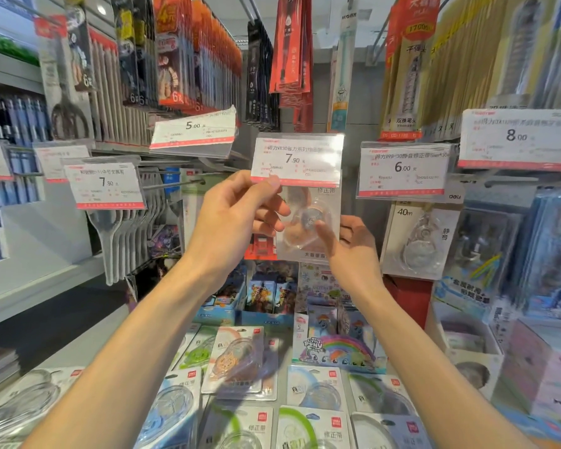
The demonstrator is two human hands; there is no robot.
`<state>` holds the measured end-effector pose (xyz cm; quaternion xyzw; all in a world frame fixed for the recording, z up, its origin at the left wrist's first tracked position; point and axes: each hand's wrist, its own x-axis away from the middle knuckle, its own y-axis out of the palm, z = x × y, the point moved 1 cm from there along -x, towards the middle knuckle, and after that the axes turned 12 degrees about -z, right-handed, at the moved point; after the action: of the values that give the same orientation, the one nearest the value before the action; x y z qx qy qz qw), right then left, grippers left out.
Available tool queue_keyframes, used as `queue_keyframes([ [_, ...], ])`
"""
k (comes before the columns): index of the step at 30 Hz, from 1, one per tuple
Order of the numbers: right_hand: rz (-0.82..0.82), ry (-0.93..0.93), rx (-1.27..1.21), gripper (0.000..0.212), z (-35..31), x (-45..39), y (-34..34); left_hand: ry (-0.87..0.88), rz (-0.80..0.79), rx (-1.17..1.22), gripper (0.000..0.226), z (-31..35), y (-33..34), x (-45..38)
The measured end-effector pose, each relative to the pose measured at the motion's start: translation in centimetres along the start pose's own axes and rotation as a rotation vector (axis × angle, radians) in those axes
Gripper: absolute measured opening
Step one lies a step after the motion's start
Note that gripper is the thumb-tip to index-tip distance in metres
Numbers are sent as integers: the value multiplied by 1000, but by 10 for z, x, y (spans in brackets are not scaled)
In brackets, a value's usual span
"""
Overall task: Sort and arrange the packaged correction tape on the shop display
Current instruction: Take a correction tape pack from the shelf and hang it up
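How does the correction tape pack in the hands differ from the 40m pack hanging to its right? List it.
1. The held pack is gripped by the left hand and right hand; the 40m pack hangs untouched.
2. The held pack sits under the 7.90 price tag, the 40m pack under the 6.00 price tag.
3. Only the 40m pack shows "40m" at its top.

Both are pale cards with clear blisters.

A pale carded pack of correction tape with a clear plastic blister (308,222) hangs upright at the centre of the frame, its top edge hidden behind a white price tag reading 7.90. To its right, a similar white carded pack marked 40m (418,241) hangs upright under a 6.00 tag. Across the bottom of the frame, several flat carded correction tape packs with red corner logos (311,390) lie face up, some overlapping, in green, blue, orange and clear.
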<state>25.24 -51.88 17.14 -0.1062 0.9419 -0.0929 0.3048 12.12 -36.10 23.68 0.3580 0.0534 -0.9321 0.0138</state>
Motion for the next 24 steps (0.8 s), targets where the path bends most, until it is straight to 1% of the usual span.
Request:
queue_keyframes([
  [3,-35,47,-19,44,2,-5,3,-9,8,-22,14,-1,-1,0],
  [5,-70,82,9,46,1,-3,2,-3,12,-47,16,-1,1,1],
  [7,-84,104,30,41,0,6,-4,9,21,-73,18,0,2,3],
  [9,-91,110,-8,34,1,19,-12,4,30,-89,19,0,2,7],
  [13,-149,177,-89,25,12,54,-31,-50,79,-143,16,-8,1,24],
  [16,-146,209,-192,23,18,84,-39,-110,107,-158,16,-20,0,48],
  [19,-107,246,-338,15,23,118,-43,-182,132,-121,12,-34,-2,81],
  [21,-89,272,-377,9,28,141,-41,-228,150,-88,10,-45,-4,105],
  [24,-84,343,-402,7,37,174,-32,-290,172,-28,8,-63,-7,145],
])
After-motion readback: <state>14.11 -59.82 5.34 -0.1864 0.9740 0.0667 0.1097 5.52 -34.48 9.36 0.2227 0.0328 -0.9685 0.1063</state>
